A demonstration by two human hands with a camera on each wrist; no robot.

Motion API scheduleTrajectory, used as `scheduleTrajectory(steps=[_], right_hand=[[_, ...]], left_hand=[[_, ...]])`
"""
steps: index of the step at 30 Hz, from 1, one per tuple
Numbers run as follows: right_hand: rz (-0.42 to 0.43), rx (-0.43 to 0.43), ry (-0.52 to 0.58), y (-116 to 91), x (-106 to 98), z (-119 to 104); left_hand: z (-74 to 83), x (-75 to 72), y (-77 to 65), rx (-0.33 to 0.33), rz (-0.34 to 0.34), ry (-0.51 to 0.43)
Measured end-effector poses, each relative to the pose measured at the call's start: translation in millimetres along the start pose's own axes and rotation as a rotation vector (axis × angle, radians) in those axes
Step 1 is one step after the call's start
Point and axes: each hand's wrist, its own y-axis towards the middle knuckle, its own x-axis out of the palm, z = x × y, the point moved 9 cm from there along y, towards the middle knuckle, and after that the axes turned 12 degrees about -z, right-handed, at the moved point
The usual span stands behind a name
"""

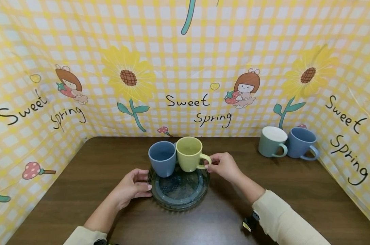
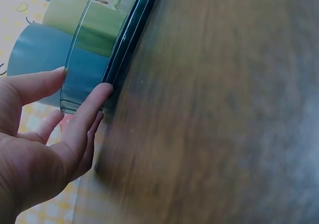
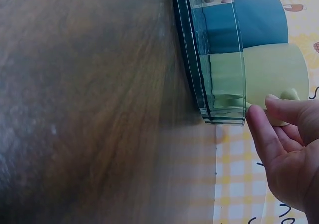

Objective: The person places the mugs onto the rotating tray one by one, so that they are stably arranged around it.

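A round tray of dark clear glass with a raised wall sits on the brown table. A blue mug and a yellow-green mug stand side by side at its far part. My left hand touches the tray's left side; in the left wrist view, fairly straight fingers meet the outer wall between rim and base. With my right hand I pinch the yellow-green mug's handle. In the right wrist view the thumb and fingers close around that handle, right at the tray's rim.
At the back right stand a green mug with a white top and another blue mug, close together. A yellow checked cloth with printed flowers walls the table at the back and sides.
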Motion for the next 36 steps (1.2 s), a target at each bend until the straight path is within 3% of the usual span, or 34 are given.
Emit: scheduleTrajectory(steps=[9, 15, 24, 36], right_hand=[[0.000, 0.002, 0.004, 1, -1, 2], [0.008, -0.024, 0.008, -2, -4, 4], [0.046, -0.007, 0.027, -9, -15, 5], [0.103, 0.027, 0.044, -25, -28, 10]], left_hand=[[3.3, 1.8, -1.4, -0.027, -0.009, 0.031], [8.5, -5.1, 0.3, -0.025, -0.013, 0.066], [17.5, -18.7, 10.0, -0.008, 0.002, 0.103], [11.8, -27.2, 25.9, -0.014, -0.004, 0.116]])
